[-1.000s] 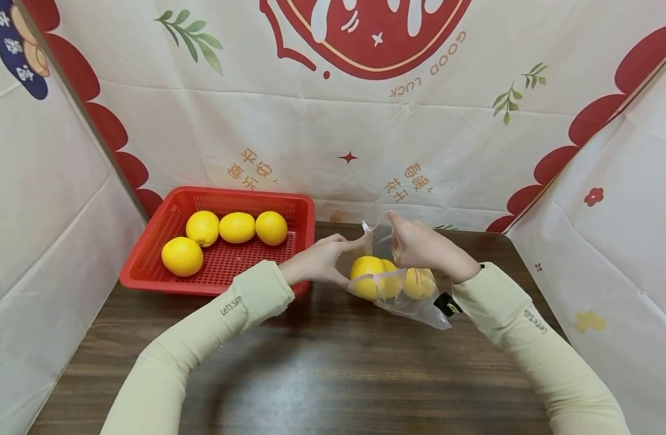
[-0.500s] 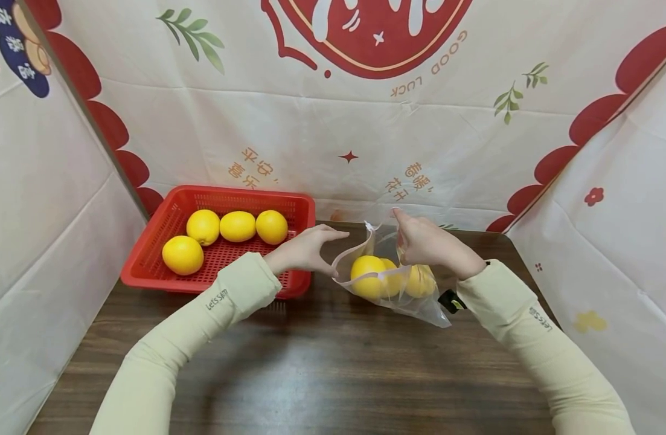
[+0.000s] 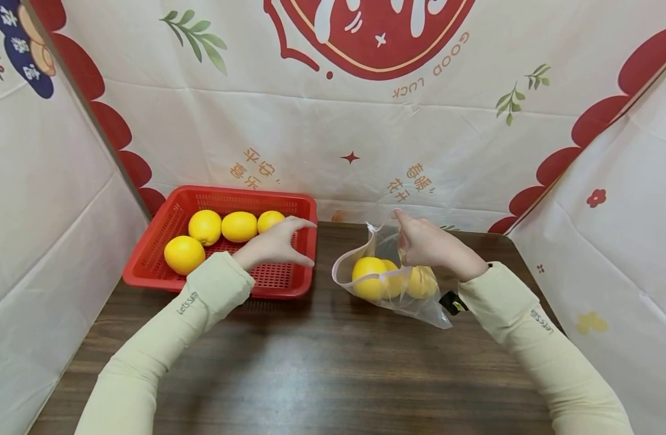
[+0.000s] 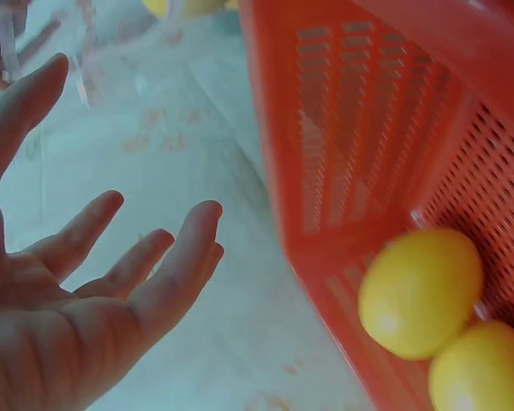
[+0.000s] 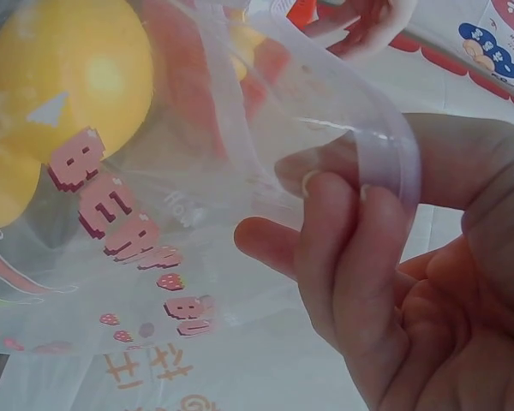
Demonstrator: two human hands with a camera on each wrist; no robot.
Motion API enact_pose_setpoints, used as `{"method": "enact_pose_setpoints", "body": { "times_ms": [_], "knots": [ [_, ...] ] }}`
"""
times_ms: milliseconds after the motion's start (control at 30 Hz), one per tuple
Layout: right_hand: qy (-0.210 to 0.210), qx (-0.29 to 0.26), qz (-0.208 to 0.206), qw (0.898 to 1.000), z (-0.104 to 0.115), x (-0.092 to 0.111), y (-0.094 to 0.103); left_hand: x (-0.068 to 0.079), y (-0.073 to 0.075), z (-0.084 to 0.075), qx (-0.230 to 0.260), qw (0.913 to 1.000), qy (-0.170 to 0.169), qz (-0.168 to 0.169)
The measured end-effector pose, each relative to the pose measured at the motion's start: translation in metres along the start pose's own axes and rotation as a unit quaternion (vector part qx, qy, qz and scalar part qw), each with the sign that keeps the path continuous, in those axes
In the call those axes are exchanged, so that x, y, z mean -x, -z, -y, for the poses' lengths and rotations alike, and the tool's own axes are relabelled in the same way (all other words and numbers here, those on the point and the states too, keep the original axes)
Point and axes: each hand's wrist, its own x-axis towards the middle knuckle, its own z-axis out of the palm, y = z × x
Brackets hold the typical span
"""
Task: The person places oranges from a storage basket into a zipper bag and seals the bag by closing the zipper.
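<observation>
My left hand [image 3: 275, 243] hangs over the right part of a red plastic basket [image 3: 138, 261], thumb and fingers spread and holding nothing. Several yellow oranges lie in the basket; the rightmost orange [image 3: 270, 220] is partly hidden behind this hand. In the left wrist view, two oranges show near the basket's corner, one orange [image 4: 421, 293] in full. My right hand [image 3: 429, 243] pinches the rim of a clear printed plastic bag [image 3: 411, 307] between thumb and fingers, as the right wrist view shows. Several yellow oranges, one bagged orange [image 3: 368, 279] nearest the mouth, lie inside it.
The basket and bag stand on a dark wooden table [image 3: 333, 362]. A printed white cloth [image 3: 311, 127] rises behind, with more cloth at both sides. A black item [image 3: 452, 302] with a small green-yellow mark is by my right wrist.
My left hand has let go of the bag's rim and moved left over the basket. The bag's mouth now gapes on its left side. My right hand stays at the rim.
</observation>
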Motion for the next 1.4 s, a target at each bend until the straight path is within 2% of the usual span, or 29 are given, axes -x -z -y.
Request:
{"method": "enact_pose_setpoints", "body": {
  "times_ms": [233,400,500,700,900,1167,1233,1400],
  "knots": [
    [-0.001,0.005,-0.002,1.000,-0.001,0.001,0.001,0.019,0.020,0.030,0.021,0.9981,0.045,-0.035],
    [0.000,0.006,-0.004,1.000,-0.002,0.002,0.001,0.027,0.031,0.048,0.022,0.9954,0.073,-0.059],
    [0.002,0.007,-0.003,1.000,-0.002,0.002,0.001,0.030,0.036,0.059,0.020,0.9916,0.102,-0.076],
    [0.000,-0.005,-0.002,1.000,-0.003,0.003,0.002,0.040,0.040,0.087,0.001,0.9801,0.172,-0.099],
    [-0.005,-0.010,0.000,1.000,-0.003,0.003,0.003,0.055,0.039,0.115,-0.014,0.9683,0.214,-0.128],
    [-0.013,-0.015,0.010,1.000,-0.003,0.004,0.003,0.072,0.041,0.135,-0.009,0.9438,0.306,-0.124],
    [-0.010,-0.015,0.010,1.000,-0.004,0.004,0.003,0.075,0.041,0.139,-0.007,0.9421,0.312,-0.122],
    [-0.009,-0.018,0.012,1.000,-0.005,0.004,0.002,0.080,0.040,0.147,-0.018,0.9482,0.291,-0.125]
  ]
}}
